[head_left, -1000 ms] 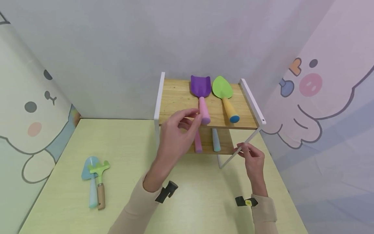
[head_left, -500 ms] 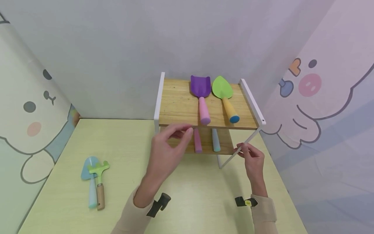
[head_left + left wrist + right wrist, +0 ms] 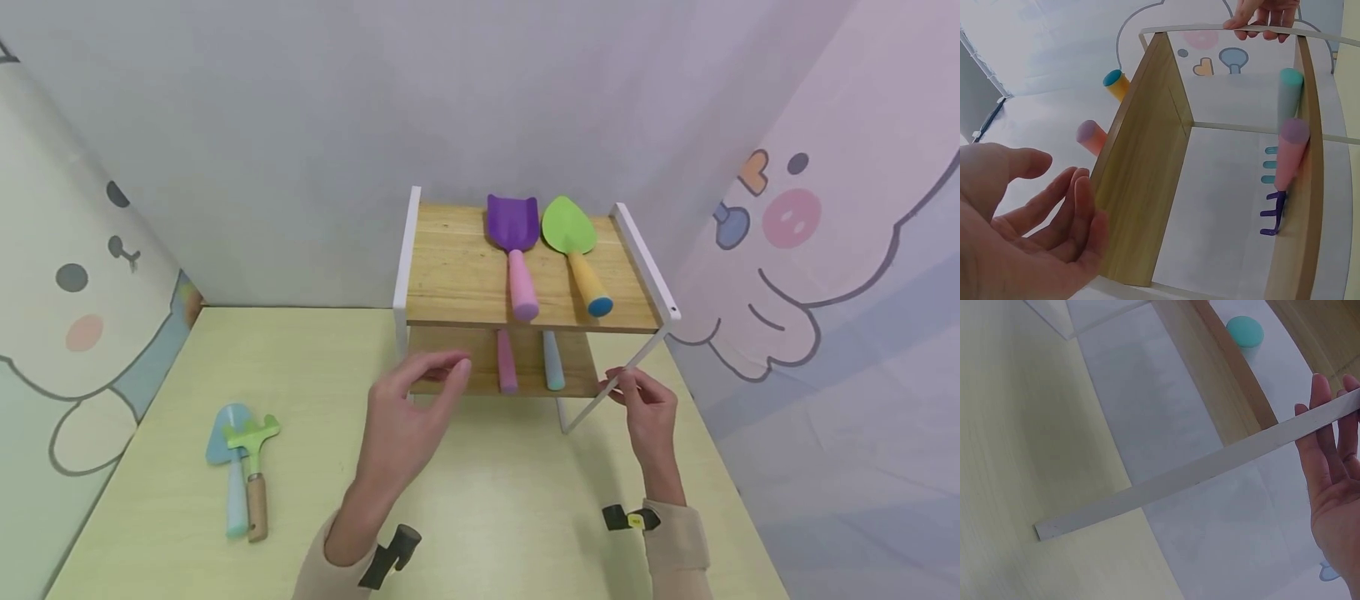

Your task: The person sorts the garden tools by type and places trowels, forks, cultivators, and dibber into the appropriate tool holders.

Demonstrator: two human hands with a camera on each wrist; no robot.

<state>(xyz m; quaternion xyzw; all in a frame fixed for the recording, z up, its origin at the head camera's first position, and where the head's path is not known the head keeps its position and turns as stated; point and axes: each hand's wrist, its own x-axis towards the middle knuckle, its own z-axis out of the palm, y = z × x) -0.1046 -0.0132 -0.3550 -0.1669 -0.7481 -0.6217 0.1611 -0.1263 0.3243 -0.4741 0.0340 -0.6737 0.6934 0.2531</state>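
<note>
A two-tier shelf rack with wooden boards and a white frame stands on the table. On its upper board lie a purple shovel with a pink handle and a green trowel with a yellow handle. The lower board bears a pink-handled rake with purple tines and a blue-handled rake with teal tines. My left hand holds nothing, its fingers loosely bent, in front of the rack's left side. With fingers and thumb, my right hand grips the rack's slanted white leg.
To the left on the pale table, a blue trowel lies partly under a green hand rake with a wooden handle. Behind hangs a grey-white backdrop, with cartoon-printed panels at both sides.
My left hand has drawn back from the pink shovel handle, moving down and left to the front of the lower tier. The right hand keeps its grip on the leg; the tools lie still.
</note>
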